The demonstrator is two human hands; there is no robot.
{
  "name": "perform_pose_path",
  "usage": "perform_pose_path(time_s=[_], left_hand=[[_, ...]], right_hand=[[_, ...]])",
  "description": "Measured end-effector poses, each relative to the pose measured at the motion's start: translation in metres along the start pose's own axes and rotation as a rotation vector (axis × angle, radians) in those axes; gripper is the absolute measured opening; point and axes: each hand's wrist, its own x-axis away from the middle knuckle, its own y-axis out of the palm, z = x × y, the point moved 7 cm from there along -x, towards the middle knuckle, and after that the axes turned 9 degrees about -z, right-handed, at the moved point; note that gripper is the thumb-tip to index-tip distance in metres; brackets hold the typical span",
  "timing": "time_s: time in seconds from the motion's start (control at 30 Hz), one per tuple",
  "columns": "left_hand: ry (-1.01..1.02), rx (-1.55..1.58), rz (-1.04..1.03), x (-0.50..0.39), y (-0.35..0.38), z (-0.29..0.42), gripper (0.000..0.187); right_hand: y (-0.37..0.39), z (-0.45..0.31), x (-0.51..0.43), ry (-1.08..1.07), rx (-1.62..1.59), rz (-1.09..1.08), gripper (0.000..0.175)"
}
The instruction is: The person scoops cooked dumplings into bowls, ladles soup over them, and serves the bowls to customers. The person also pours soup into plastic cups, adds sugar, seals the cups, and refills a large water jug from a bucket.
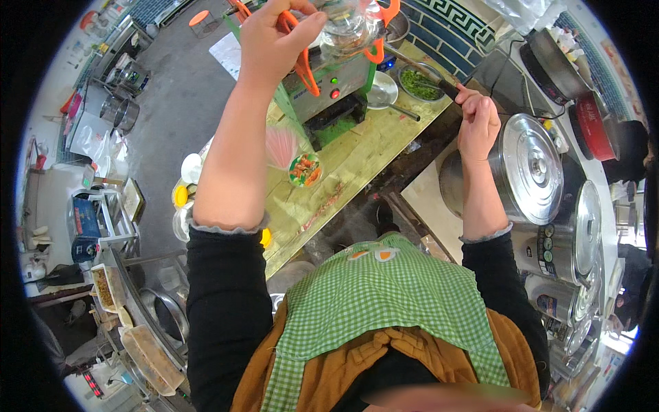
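At the top of the view my left hand [275, 44] grips an orange handle [307, 72] beside a clear plastic bag [350, 26]. The bag sits at a metal machine [329, 87] with a green frame, a green light and a red light. My right hand [480, 121] is closed around the black grip of a long-handled utensil [425, 67]. Its shaft runs up and left toward the bag; the far end is hidden. Below the shaft are a steel bowl of chopped greens [421, 85] with a utensil in it and a ladle [382, 92].
A yellowish worktop [355, 149] holds pink-striped packaging [281, 147] and a round item showing colourful food [305, 170]. Large lidded steel pots [533, 167] line my right side. A yellow-lidded container [180, 195] stands left of my forearm. Food trays [152, 355] are lower left.
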Motion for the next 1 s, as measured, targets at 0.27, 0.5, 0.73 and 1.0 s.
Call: perform_pose_path(time_s=[0.27,0.5,0.73,1.0], left_hand=[[0.145,-0.242,-0.067,0.001,-0.002,0.004,0.015],[0.063,-0.255,-0.01,-0.001,-0.003,-0.002,0.027],[-0.019,-0.244,0.012,-0.003,-0.002,0.005,0.036],[0.068,-0.218,-0.02,0.0,-0.006,-0.001,0.02]], right_hand=[[-0.005,-0.006,0.004,-0.031,-0.062,-0.144,0.039],[0.027,-0.042,-0.055,-0.483,0.327,-0.217,0.032],[0.163,-0.021,-0.304,-0.432,0.137,-0.236,0.042],[0.087,0.156,-0.083,0.338,-0.056,-0.003,0.01]])
